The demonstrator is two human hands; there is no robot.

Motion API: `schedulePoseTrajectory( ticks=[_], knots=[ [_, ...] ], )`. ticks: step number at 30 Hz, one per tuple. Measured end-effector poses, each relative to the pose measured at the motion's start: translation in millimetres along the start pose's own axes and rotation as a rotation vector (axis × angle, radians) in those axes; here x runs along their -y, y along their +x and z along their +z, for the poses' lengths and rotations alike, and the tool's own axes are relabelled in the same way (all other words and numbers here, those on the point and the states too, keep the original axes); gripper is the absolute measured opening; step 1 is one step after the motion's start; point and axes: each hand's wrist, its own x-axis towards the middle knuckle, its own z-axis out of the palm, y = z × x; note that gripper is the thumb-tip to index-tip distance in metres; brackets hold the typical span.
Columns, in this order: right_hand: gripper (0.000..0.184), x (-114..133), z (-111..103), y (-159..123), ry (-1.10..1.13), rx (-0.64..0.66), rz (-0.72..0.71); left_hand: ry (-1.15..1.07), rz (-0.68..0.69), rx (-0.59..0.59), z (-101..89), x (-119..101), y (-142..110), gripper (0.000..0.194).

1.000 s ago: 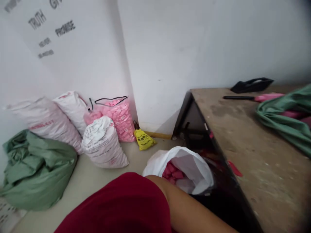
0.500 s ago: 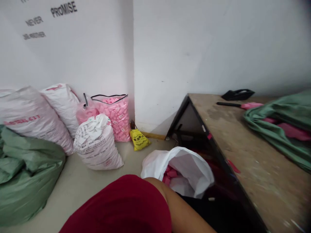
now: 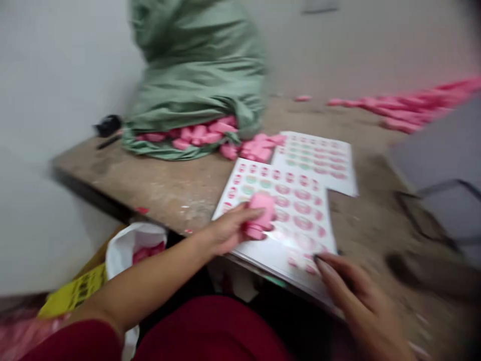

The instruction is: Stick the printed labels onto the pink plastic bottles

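My left hand (image 3: 233, 228) is closed round a small pink bottle (image 3: 263, 208), its narrower end pointing down toward me. It is over a white sheet of stickers (image 3: 278, 250) printed with pink and green oval labels, on a stack at the table's front edge. My right hand (image 3: 356, 296) is at the sheet's lower right corner, blurred, fingers stretched toward a few small pink stickers (image 3: 300, 263). No held thing shows in it. A second sticker sheet (image 3: 341, 183) lies partly under the first.
A large green sack (image 3: 199, 90) stands on the worn table (image 3: 169, 183), spilling pink pieces (image 3: 257, 148). More pink pieces (image 3: 413, 108) are heaped at far right beside a grey surface (image 3: 443, 150). A white bag (image 3: 116, 250) and a yellow bag (image 3: 77, 291) are below, left.
The view has swung right from the floor bags to the tabletop. Both hands are now in sight, the left with a pink bottle; earlier only an upper arm showed.
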Motion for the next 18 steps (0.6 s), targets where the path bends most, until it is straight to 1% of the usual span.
schedulePoseTrajectory(
  ticks=[1,2,4,6,8,11,13,15,18],
  knots=[
    [0.017,-4.9,-0.4,-0.6,0.021,0.023,0.104,0.007,-0.015,-0.009,-0.3,1.1,11.9,0.035],
    [0.019,-8.7,2.0,1.5,0.054,-0.030,0.185,0.019,-0.022,-0.035,-0.9,2.5,21.4,0.034],
    [0.022,-13.0,10.5,8.9,0.060,-0.062,0.243,0.056,-0.029,-0.071,-1.5,7.3,32.7,0.032],
    [0.021,-13.4,17.7,14.6,0.000,-0.060,0.209,0.070,-0.032,-0.104,-1.8,14.1,36.5,0.032],
    [0.019,-12.5,19.3,16.1,-0.083,-0.055,0.162,0.071,-0.026,-0.133,-2.6,20.0,37.2,0.034],
    [0.016,-13.1,12.5,13.7,-0.177,-0.063,0.151,0.110,-0.015,-0.173,-3.4,23.1,37.2,0.037],
    [0.016,-13.7,7.7,12.4,-0.170,-0.026,0.166,0.152,-0.007,-0.192,0.1,22.8,37.5,0.037],
    [0.015,-13.2,6.4,12.9,-0.129,0.011,0.182,0.158,0.006,-0.181,8.8,24.0,38.8,0.037],
    [0.014,-10.8,9.9,16.3,-0.089,0.024,0.181,0.080,-0.008,-0.086,26.2,31.8,44.3,0.033]
  ],
)
